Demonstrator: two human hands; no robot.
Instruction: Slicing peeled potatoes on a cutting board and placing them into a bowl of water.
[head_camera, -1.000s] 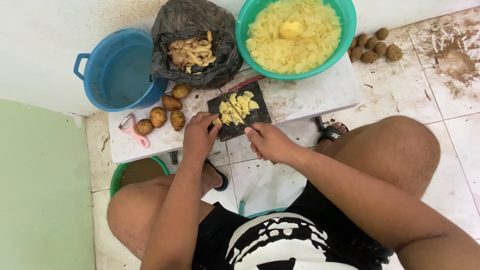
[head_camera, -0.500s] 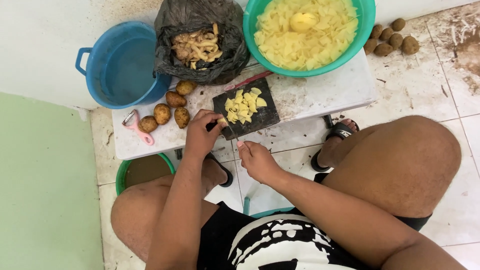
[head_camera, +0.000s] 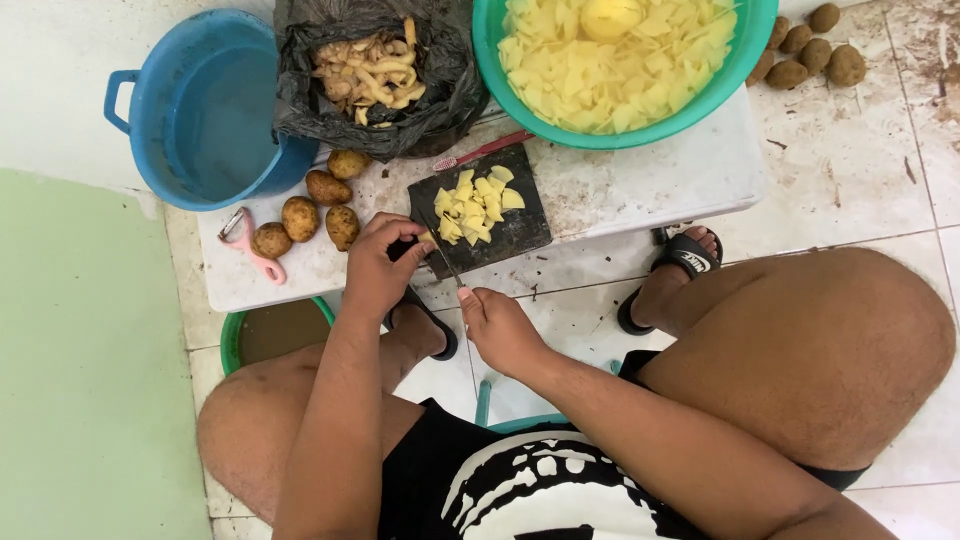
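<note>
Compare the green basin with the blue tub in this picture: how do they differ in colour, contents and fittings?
The green basin is green, while the blue tub is blue. The green basin is heaped with pale potato slices and one peeled potato; the blue tub shows only water. The blue tub has a side handle; no handle shows on the green basin. Both are round and stand at the far side of the white table.

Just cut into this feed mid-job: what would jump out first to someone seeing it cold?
The big green basin heaped with pale potato slices at the top of the low white table dominates the view. Just below it, on the dark cutting board, the left hand pins a last potato piece while the right hand holds a knife. A blue tub sits top left.
</note>
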